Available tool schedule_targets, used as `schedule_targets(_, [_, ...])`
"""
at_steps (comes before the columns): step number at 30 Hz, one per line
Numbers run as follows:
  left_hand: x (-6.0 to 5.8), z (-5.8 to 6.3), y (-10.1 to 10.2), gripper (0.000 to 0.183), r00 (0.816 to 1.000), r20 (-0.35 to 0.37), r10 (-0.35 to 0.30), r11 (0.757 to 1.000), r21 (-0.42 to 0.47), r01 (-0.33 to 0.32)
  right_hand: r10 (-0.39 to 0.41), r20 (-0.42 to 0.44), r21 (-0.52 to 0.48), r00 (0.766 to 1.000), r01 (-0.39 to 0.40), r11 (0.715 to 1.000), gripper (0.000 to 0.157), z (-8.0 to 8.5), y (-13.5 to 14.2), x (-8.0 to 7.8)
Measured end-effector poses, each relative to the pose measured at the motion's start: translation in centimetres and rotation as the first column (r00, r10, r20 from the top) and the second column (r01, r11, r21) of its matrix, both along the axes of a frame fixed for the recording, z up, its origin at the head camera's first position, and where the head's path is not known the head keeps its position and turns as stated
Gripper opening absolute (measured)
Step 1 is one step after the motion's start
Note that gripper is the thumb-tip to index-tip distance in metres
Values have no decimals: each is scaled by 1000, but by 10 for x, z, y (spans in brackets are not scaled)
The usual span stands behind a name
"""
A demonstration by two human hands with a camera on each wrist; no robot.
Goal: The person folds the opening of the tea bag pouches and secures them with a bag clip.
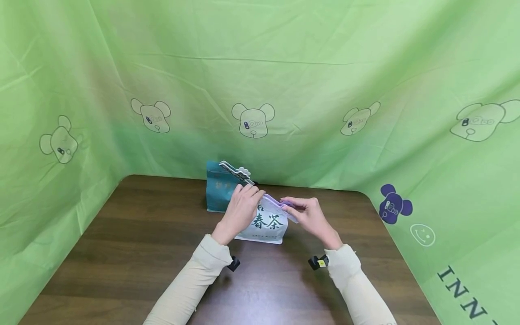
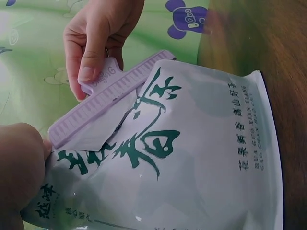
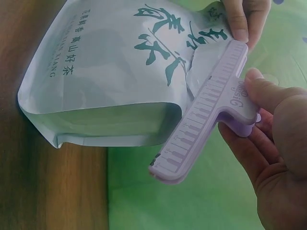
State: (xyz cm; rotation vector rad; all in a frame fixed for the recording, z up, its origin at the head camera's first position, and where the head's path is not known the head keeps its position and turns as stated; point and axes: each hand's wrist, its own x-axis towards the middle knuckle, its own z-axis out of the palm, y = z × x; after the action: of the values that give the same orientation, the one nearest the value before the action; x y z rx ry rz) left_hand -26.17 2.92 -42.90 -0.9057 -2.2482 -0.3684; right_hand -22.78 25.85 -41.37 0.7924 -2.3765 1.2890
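Note:
A white tea bag [image 1: 264, 230] with green Chinese lettering stands on the table, its top edge folded. My left hand [image 1: 241, 207] pinches the bag's upper corner; in the right wrist view its thumb [image 3: 238, 28] lies right at the far end of a lilac sealing clip [image 3: 204, 112]. My right hand [image 1: 310, 219] pinches that clip by its handle, thumb on one side and fingers on the other. Printed with piano keys, the clip bar [image 2: 112, 98] lies slanted along the bag's folded top in the left wrist view.
Behind the white bag stands a teal bag [image 1: 217, 189] with a black-and-white clip [image 1: 237, 172] across its top. The brown wooden table [image 1: 142, 253] is bounded by green curtain [image 1: 308, 149] at the back and sides.

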Motion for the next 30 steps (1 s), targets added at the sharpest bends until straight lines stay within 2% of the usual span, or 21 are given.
schedule_targets(4, [1, 2, 0, 26, 999, 24, 24, 999, -27, -24, 8, -26, -10, 1000, -8, 1000, 21, 8, -5, 3])
schedule_targets(11, [0, 6, -2, 32, 997, 66, 33, 998, -51, -30, 7, -44, -10, 999, -8, 1000, 19, 8, -8, -1])
schedule_targets(19, [1, 6, -8, 27, 999, 37, 15, 1000, 19, -16, -9, -45, -31, 999, 8, 999, 19, 4, -10, -2])
schedule_targets(25, [5, 3, -10, 34, 997, 82, 11, 999, 29, -14, -4, -58, -36, 998, 2, 999, 19, 5, -11, -2])
schedule_targets(30, [5, 2, -8, 38, 996, 90, 24, 1000, 14, -25, 6, -69, -43, 998, -9, 999, 20, 9, -16, -3])
